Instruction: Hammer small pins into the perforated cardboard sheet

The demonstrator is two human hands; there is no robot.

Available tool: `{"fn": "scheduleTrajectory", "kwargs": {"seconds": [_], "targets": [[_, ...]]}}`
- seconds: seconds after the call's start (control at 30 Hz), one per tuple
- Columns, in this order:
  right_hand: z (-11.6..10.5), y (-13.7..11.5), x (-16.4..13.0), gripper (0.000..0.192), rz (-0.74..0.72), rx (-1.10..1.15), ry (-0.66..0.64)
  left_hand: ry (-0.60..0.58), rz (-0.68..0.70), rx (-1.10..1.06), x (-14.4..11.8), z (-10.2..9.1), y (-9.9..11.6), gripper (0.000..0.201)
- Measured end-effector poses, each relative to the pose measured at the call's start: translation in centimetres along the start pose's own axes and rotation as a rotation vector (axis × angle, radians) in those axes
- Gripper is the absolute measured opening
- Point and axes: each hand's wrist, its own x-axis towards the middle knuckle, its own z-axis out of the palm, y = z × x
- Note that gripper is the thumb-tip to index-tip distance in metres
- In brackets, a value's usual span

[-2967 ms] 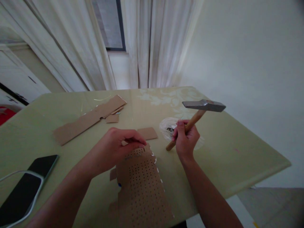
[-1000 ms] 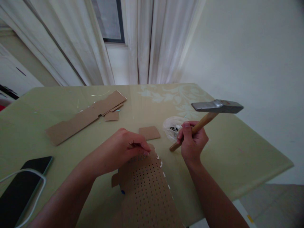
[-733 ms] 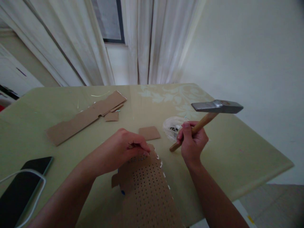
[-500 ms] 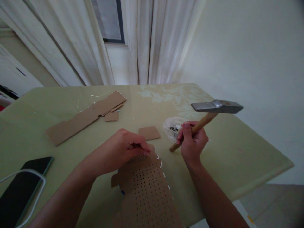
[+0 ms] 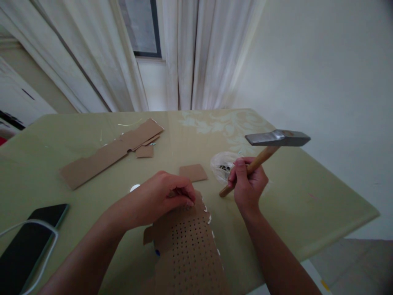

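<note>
So the right hand point(image 5: 249, 186) has the hammer point(image 5: 274, 139) gripped by its handle, head up around 3 o'clock. The left hand point(image 5: 162, 192) is pinched at the 12 o'clock end of the hole-dotted cardboard point(image 5: 192, 256), which is at 6 o'clock over the desk point(image 5: 307, 200). Honestly can't tell what's between those fingertips. Phone point(image 5: 26, 250)'s at 8, long cardboard strip point(image 5: 107, 159) at 9.

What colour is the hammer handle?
Yellowish brown, like wood: the hammer handle shows best in the head view, above the right hand.
</note>
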Motion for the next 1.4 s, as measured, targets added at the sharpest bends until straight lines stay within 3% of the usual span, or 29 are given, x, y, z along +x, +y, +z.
{"fn": "scheduleTrajectory", "kwargs": {"seconds": [0.33, 0.53, 0.67, 0.77, 0.87, 0.93, 1.4], "targets": [[-0.4, -0.5, -0.4, 0.04, -0.027, -0.007, -0.092, -0.032, 0.033, 0.115, 0.0, 1.0, 0.6, 0.016], [-1.8, -3.1, 0.2, 0.032, -0.065, 0.063, -0.147, -0.025, 0.034, 0.073, 0.4, 1.5, -0.3, 0.011], [-4.5, -6.8, 1.2, 0.039, 0.073, -0.04, -0.391, -0.022, 0.079, 0.045, 0.7, 1.6, -0.8, 0.011], [-6.1, -9.6, 1.4, 0.046, 0.287, -0.238, -0.663, -0.002, 0.101, 0.037, 0.9, 1.7, -1.2, 0.012], [-6.6, -11.3, 0.9, 0.049, 0.39, -0.347, -0.885, 0.018, 0.118, -0.019, 1.0, 1.7, -1.7, 0.007], [-6.5, -11.7, 0.4, 0.05, 0.401, -0.409, -0.967, 0.033, 0.135, -0.043, 1.1, 1.8, -2.0, 0.005], [-4.7, -12.3, -0.7, 0.051, 0.499, -0.505, -1.002, 0.068, 0.197, 0.038, 1.6, 2.1, -2.0, 0.002]]}}
